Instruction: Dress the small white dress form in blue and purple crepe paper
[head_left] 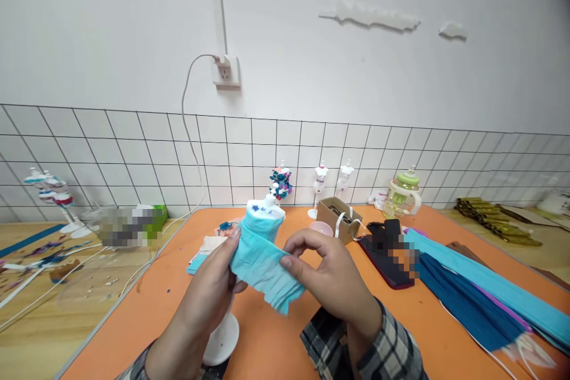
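A small white mannequin (269, 203) is wrapped round the bust in light blue crepe paper (267, 270), which flares out below toward the right. My left hand (207, 288) grips the mannequin's body and the paper at the left side, fingers curled behind. My right hand (332, 273) pinches the paper's upper right edge between thumb and fingertips. Beneath my left hand shows the mannequin's round white base (221, 339), tilted toward me. Dark blue marks are visible on the mannequin's upper chest.
Behind stand a flower-covered mannequin (281, 181), two bare-looking mannequins, a cardboard box (341, 218) and a pink bowl (321, 228). To the right lie a dark phone (385, 264), blue crepe paper strips (467, 297) and a green-lidded jug (403, 193). A white cable (187, 113) runs down from the wall socket.
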